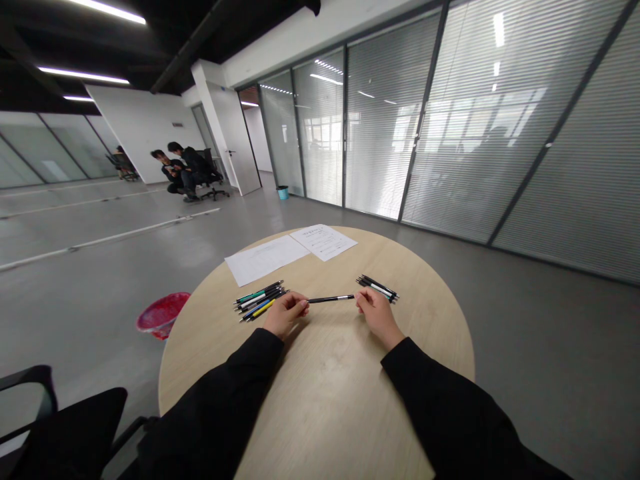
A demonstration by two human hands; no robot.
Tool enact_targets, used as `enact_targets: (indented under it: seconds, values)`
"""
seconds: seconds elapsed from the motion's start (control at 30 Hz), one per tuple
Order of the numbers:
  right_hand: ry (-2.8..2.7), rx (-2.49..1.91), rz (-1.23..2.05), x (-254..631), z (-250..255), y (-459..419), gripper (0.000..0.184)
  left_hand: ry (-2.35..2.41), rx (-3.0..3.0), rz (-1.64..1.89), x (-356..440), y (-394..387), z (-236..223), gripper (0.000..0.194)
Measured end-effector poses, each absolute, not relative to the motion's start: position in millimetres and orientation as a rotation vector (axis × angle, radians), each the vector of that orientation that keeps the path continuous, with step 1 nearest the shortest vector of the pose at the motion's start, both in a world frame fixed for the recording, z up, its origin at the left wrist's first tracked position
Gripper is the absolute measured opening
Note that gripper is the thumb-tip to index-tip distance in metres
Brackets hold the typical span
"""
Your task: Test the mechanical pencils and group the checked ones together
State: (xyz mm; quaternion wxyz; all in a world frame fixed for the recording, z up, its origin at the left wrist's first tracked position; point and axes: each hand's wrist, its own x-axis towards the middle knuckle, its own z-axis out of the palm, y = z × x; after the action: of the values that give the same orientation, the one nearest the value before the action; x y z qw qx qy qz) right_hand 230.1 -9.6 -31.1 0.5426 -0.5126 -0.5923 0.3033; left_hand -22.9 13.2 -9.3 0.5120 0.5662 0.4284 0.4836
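A black pen [330,299] lies level just above the round wooden table [325,400], held at both ends. My left hand [286,313] is closed on its left end and my right hand [379,317] pinches its right, silver-tipped end. A pile of several coloured pens [257,300] lies just left of my left hand. A smaller bunch of dark pens [377,288] lies right behind my right hand.
Two white paper sheets [290,252] lie at the table's far side. A red bucket [163,315] stands on the floor to the left, a black chair [55,420] at lower left. Two people sit far back by a white wall [183,170]. Glass partitions run along the right.
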Motion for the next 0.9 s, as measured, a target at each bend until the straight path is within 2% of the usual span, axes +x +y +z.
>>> enact_targets:
  seconds: [0.27,0.9]
  values:
    - [-1.355,-1.208,0.746,230.8,-38.7,-3.8,0.031,1.006,1.371,1.176,-23.9,14.3,-12.8,0.036]
    - [-1.301,-1.161,0.758,230.5,-42.2,-0.6,0.024,1.019,1.394,1.167,-23.6,13.5,-10.8,0.038]
